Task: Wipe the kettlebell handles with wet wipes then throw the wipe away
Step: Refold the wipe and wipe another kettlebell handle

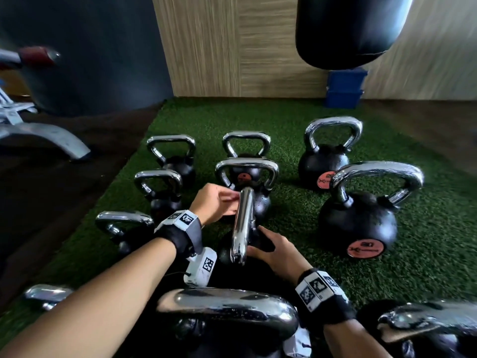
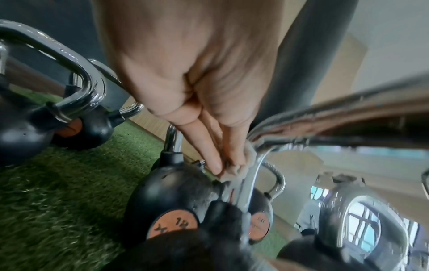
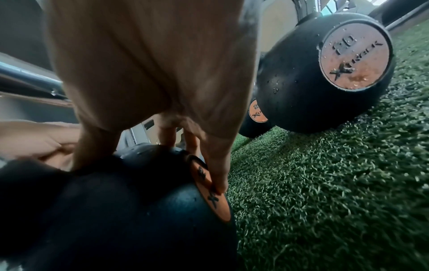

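Several black kettlebells with chrome handles stand on green turf (image 1: 296,202). The middle kettlebell (image 3: 127,201) has its handle (image 1: 242,223) pointing toward me. My left hand (image 1: 219,200) holds a bunched wet wipe (image 2: 234,170) against the far end of that handle (image 2: 253,174), near where it joins the ball. My right hand (image 1: 273,248) grips the black ball, thumb on one side and fingertips (image 3: 216,183) on its orange label. In the head view the wipe is mostly hidden by the fingers.
Big kettlebells stand at the right (image 1: 356,223) and close in front of me (image 1: 227,313); smaller ones crowd the left (image 1: 160,192) and back (image 1: 325,161). A black punching bag (image 1: 348,29) hangs above, blue bins (image 1: 344,89) sit by the wall, and a grey bench frame (image 1: 44,135) stands at left.
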